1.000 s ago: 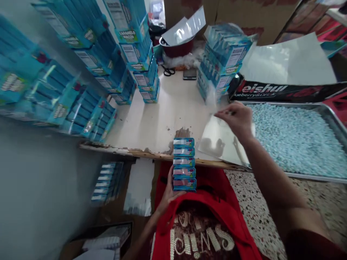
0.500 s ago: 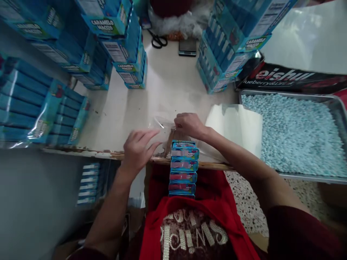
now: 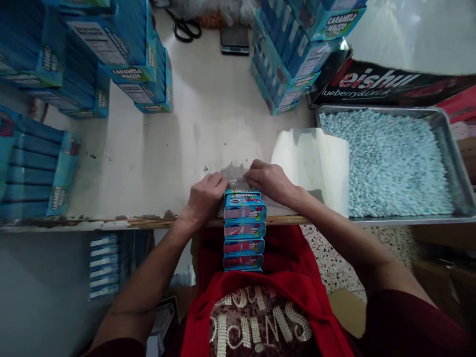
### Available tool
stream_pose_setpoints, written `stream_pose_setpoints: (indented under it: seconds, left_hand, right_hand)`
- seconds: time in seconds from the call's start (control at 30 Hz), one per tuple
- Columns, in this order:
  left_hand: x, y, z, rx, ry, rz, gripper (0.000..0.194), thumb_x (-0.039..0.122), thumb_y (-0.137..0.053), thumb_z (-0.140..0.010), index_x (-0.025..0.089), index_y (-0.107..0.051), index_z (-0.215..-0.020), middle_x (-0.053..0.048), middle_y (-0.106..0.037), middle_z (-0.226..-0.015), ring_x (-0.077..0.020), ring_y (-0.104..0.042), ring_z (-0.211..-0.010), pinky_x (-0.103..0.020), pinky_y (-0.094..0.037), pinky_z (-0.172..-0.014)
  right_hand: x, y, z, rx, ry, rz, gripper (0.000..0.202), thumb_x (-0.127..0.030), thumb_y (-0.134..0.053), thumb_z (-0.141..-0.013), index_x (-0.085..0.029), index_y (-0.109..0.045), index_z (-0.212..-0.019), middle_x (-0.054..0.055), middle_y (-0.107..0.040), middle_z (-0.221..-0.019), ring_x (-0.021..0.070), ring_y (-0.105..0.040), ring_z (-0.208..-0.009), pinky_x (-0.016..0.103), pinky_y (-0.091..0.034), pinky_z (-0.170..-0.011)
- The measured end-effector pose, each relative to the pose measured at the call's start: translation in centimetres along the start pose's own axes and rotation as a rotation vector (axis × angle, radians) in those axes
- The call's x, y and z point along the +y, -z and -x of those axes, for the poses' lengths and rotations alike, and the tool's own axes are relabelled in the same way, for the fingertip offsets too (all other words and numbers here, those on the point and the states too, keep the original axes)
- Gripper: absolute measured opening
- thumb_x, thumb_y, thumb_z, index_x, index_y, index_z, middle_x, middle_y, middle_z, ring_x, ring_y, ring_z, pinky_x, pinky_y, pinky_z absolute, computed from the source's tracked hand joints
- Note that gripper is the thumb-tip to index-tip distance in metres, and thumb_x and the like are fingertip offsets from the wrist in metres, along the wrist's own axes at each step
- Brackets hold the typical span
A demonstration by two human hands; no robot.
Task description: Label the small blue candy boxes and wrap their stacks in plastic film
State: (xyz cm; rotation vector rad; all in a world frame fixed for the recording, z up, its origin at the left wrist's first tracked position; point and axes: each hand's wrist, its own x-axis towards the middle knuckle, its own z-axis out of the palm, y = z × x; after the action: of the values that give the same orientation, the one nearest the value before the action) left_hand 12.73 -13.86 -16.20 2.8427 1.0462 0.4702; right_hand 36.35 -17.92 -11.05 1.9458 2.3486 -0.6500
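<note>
A row of small blue candy boxes [image 3: 244, 230] runs from the table edge down to my red apron. At its far end lies clear plastic wrap [image 3: 238, 182], stretched flat between my two hands. My left hand [image 3: 208, 194] is closed on the left side of the wrap, fingertips pinched together beside the end box. On the opposite side my right hand [image 3: 268, 178] pinches the wrap's right edge. The fingertips of both hands are partly hidden.
Off-white sheets [image 3: 312, 163] lie right of my hands, beside a metal tray [image 3: 463, 183] of pale blue candies. Stacked blue display boxes [image 3: 128, 74] stand at the left, more boxes [image 3: 286, 74] at the back. Scissors [image 3: 186, 29] and a small scale [image 3: 235, 40] lie between.
My left hand has moved right, from open beside the plastic to closed on it. The loose wrap now lies flatter at the end of the boxes. The view has shifted.
</note>
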Motion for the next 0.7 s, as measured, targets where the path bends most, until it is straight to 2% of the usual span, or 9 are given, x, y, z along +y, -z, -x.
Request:
stream_pose_setpoints:
  seconds: [0.13,0.2,0.3,0.37,0.47,0.6,0.7]
  left_hand:
    - [-0.4,0.2,-0.1,0.002,0.033,0.161,0.027,0.025,-0.061,-0.105,0.021,-0.079,-0.085,-0.007,-0.073,-0.083,-0.0197,-0.065,-0.078,-0.031,-0.041,-0.065]
    - [-1.0,1.2,-0.8,-0.016,0.037,0.234,0.027,0.026,-0.06,-0.105,0.022,-0.081,-0.089,-0.006,-0.074,-0.087,-0.0195,-0.066,-0.08,-0.031,-0.045,-0.068]
    - [-1.2,3.7,-1.7,-0.03,-0.007,0.278,0.023,0.024,-0.061,-0.102,0.023,-0.082,-0.093,-0.007,-0.074,-0.097,-0.0192,-0.066,-0.083,-0.03,-0.047,-0.071]
    - [-0.5,5.2,-1.4,-0.02,-0.005,0.234,0.022,0.022,-0.061,-0.102,0.023,-0.081,-0.093,-0.007,-0.071,-0.095,-0.0191,-0.063,-0.08,-0.03,-0.044,-0.066]
    - [1.3,6.7,0.6,0.02,0.068,0.1,0.021,0.018,-0.06,-0.102,0.022,-0.077,-0.091,-0.007,-0.068,-0.088,-0.0205,-0.059,-0.073,-0.033,-0.034,-0.059]
    - [3.4,7.1,3.4,0.117,0.154,-0.019,0.022,0.02,-0.06,-0.104,0.022,-0.07,-0.084,-0.005,-0.067,-0.08,-0.0197,-0.058,-0.068,-0.035,-0.028,-0.057]
    - [4.2,7.1,3.9,0.205,0.273,-0.012,0.023,0.027,-0.065,-0.103,0.022,-0.068,-0.081,-0.003,-0.07,-0.082,-0.0179,-0.06,-0.068,-0.034,-0.029,-0.059]
  right_hand:
    - [-1.0,0.7,1.6,-0.102,-0.127,0.099,0.025,-0.016,-0.057,-0.1,-0.019,-0.082,-0.098,0.008,-0.08,-0.1,0.0153,-0.06,-0.077,0.034,-0.024,-0.066]
    - [-1.5,1.4,2.0,-0.137,-0.177,0.113,0.027,-0.015,-0.056,-0.099,-0.02,-0.082,-0.097,0.008,-0.081,-0.095,0.0161,-0.061,-0.075,0.034,-0.024,-0.066]
    - [-1.9,2.6,2.4,-0.139,-0.211,0.047,0.027,-0.015,-0.057,-0.098,-0.021,-0.084,-0.098,0.007,-0.083,-0.095,0.0174,-0.066,-0.078,0.034,-0.032,-0.069]
    - [-1.9,3.3,2.7,-0.113,-0.207,-0.024,0.026,-0.015,-0.06,-0.096,-0.022,-0.085,-0.099,0.007,-0.084,-0.097,0.0179,-0.069,-0.082,0.034,-0.038,-0.073]
    - [-2.2,3.9,3.7,-0.065,-0.195,-0.07,0.025,-0.015,-0.061,-0.095,-0.022,-0.085,-0.099,0.006,-0.084,-0.094,0.0175,-0.071,-0.081,0.033,-0.041,-0.073]
    - [-3.6,4.1,5.8,0.039,-0.221,-0.084,0.024,-0.02,-0.062,-0.097,-0.023,-0.085,-0.103,0.005,-0.084,-0.087,0.0167,-0.071,-0.075,0.032,-0.039,-0.068]
    - [-5.4,4.3,7.5,0.15,-0.267,-0.062,0.021,-0.028,-0.064,-0.099,-0.023,-0.084,-0.097,0.005,-0.084,-0.088,0.0177,-0.072,-0.074,0.032,-0.038,-0.067]
